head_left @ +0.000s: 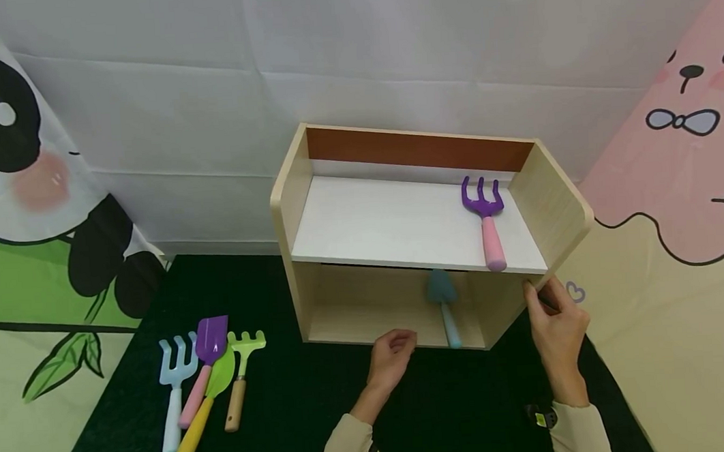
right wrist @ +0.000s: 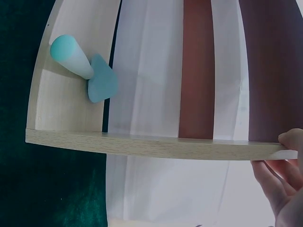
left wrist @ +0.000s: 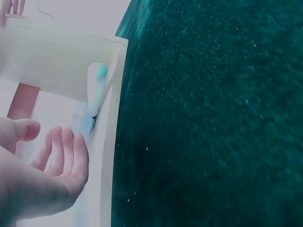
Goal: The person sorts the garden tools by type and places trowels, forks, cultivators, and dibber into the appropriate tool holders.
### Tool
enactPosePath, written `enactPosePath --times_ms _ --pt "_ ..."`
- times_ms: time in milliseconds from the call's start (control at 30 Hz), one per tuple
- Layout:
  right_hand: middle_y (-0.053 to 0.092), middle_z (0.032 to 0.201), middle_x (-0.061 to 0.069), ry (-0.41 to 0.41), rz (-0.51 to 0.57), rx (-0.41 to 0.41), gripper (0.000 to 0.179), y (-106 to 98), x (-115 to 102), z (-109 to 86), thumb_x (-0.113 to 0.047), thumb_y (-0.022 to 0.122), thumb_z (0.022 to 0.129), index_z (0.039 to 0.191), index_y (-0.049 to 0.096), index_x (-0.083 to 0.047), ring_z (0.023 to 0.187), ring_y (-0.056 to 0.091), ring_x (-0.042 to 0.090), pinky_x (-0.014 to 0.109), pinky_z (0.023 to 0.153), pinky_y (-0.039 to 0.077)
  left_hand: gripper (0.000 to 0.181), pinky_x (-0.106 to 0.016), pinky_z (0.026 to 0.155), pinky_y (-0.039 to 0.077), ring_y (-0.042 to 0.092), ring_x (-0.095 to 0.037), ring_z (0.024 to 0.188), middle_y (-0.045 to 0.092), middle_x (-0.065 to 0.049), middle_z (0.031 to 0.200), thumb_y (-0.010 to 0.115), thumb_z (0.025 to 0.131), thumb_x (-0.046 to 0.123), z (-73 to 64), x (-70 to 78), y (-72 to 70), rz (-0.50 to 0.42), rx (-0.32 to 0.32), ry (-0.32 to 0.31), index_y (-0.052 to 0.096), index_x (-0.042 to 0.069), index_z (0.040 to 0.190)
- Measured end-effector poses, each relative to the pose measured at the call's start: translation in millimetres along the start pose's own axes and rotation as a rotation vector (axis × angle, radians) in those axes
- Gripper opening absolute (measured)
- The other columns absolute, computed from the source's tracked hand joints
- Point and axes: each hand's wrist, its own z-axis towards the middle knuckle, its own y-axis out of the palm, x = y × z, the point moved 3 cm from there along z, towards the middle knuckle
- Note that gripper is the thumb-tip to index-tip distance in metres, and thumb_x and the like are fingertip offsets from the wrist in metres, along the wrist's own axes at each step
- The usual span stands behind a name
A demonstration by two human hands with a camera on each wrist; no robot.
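Note:
A two-level wooden shelf unit (head_left: 548,199) stands on the dark green cloth. My right hand (head_left: 560,321) pinches its right side panel, the thumb on the inner face and the fingers outside, as the right wrist view also shows. In front of the lower level is my left hand (head_left: 393,357), fingers loosely bent and nothing in them. A blue hand trowel (head_left: 443,297) lies on the lower level, its handle toward the front edge, to the right of the left hand. On the white upper board rests a hand fork (head_left: 491,236) with purple tines and a pink handle.
Left on the green cloth (head_left: 310,406) lie a light blue hand fork (head_left: 173,393), a purple scoop (head_left: 211,340) with a pink handle, a green trowel (head_left: 220,373) with a yellow handle, and a green rake (head_left: 236,403) with a wooden handle. White fabric (head_left: 178,119) hangs behind.

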Motion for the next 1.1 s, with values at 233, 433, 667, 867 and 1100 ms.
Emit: enactPosePath --times_ms 233,433,667,867,1100 --pt "0.075 0.105 0.022 0.009 0.016 -0.002 0.032 2 0 -2.2 -0.003 0.073 0.093 0.125 0.073 -0.002 0.091 0.061 -0.019 0.005 0.073 0.049 0.025 -0.022 0.081 0.055 0.068 -0.031 0.101 0.071 -0.011 0.108 0.064 0.103 0.019 -7.6 1.4 -15.4 0.016 0.02 0.013 0.071 -0.001 0.117" --pt "0.075 0.106 0.022 0.009 0.003 -0.003 0.034 1 1 -1.2 -0.003 0.074 0.093 0.127 0.072 -0.003 0.092 0.06 -0.02 0.005 0.073 0.049 0.028 -0.022 0.079 0.056 0.067 -0.036 0.103 0.071 -0.016 0.11 0.065 0.102 0.02 -13.9 5.9 -26.2 -0.021 0.004 0.017 0.069 -0.003 0.12" --pt "0.075 0.105 0.022 0.006 0.008 -0.004 0.032 0 1 -0.3 -0.003 0.074 0.093 0.125 0.072 -0.002 0.092 0.061 -0.02 0.005 0.073 0.049 0.031 -0.028 0.084 0.058 0.066 -0.039 0.106 0.069 -0.022 0.114 0.063 0.103 0.021 -19.0 6.7 -39.2 0.009 -0.017 0.021 0.067 -0.003 0.122" --pt "0.076 0.103 0.022 0.001 0.009 -0.002 0.029 0 1 -0.9 -0.003 0.074 0.093 0.122 0.073 -0.001 0.09 0.061 -0.02 0.005 0.073 0.049 0.031 -0.024 0.08 0.057 0.068 -0.034 0.102 0.07 -0.02 0.11 0.065 0.102 0.024 -22.3 7.0 -52.7 0.045 -0.016 0.017 0.068 -0.002 0.12" --pt "0.075 0.104 0.022 -0.006 0.019 -0.006 0.031 0 0 -0.4 -0.003 0.074 0.093 0.124 0.073 -0.002 0.091 0.061 -0.019 0.005 0.073 0.049 0.031 -0.022 0.08 0.056 0.068 -0.032 0.102 0.07 -0.019 0.111 0.064 0.103 0.023 -28.7 11.5 -69.8 0.062 -0.006 0.003 0.067 -0.002 0.122"
